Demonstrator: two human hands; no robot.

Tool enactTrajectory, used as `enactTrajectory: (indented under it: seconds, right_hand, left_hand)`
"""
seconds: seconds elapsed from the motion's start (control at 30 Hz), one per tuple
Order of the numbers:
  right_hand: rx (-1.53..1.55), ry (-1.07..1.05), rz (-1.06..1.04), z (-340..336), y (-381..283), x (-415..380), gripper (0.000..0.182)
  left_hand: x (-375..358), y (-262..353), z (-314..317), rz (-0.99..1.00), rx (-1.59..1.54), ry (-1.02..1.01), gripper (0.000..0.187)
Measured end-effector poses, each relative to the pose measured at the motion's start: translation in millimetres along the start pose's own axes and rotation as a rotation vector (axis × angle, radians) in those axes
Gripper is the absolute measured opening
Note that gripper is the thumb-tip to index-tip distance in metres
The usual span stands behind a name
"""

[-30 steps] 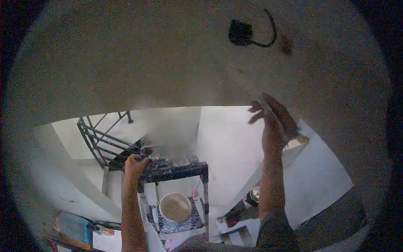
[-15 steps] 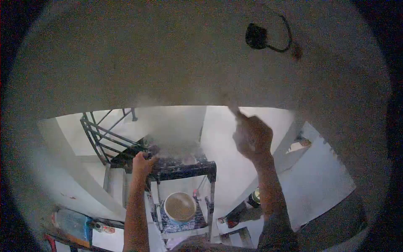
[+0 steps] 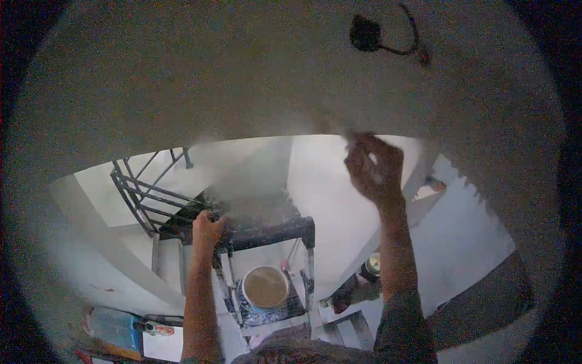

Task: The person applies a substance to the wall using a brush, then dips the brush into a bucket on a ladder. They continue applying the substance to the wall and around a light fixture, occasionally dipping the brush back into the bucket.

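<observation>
My right hand (image 3: pixel 374 165) is raised at the lower edge of a dim grey ceiling-like surface (image 3: pixel 242 79). Its fingers are curled around something thin and dark that is too blurred to name. Lower and to the left, my left hand (image 3: pixel 208 225) is at the left end of a dark, white-spattered frame top (image 3: pixel 267 235); its thumb is apart from the fingers, and whether it grips the edge cannot be made out. A round white bucket (image 3: pixel 265 287) with greyish-brown contents sits on a lower step below the frame top, between my forearms.
A dark fitting with a looped cable (image 3: pixel 366 34) hangs from the surface above. Black metal railings (image 3: pixel 142 191) stand at the left. A blue-edged clear container (image 3: pixel 112 327) is at lower left, and a round tin (image 3: pixel 373 264) sits right of the frame.
My right hand has moved slightly up and to the right along the surface's edge. The view has tilted a little, so the dark fitting appears higher. My left hand stays at the frame.
</observation>
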State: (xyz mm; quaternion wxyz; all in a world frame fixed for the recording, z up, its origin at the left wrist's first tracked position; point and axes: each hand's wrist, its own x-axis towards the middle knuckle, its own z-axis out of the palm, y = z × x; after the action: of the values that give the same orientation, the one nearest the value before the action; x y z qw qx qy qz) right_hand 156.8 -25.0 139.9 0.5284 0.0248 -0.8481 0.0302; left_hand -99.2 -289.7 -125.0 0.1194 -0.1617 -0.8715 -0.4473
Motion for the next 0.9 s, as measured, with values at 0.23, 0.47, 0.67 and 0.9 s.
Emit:
enactTrajectory:
  seconds: [0.23,0.47,0.67,0.9]
  right_hand:
    - [0.060,0.163,0.114,-19,1,-7,0.019]
    - [0.024,0.347,-0.015,-5,24,30,0.015]
    - [0.151,0.069,-0.101,-15,14,-1,0.014]
    - [0.064,0.299,-0.060,-5,26,37,0.007]
  left_hand:
    - [-4,18,-10,-0.022,-0.010,-0.042,0.052]
    - [-6,28,-13,-0.024,0.048,-0.007,0.052]
    - [-4,14,-3,-0.004,0.132,0.058,0.054]
    - [-11,26,-15,-0.050,0.060,-0.050,0.056]
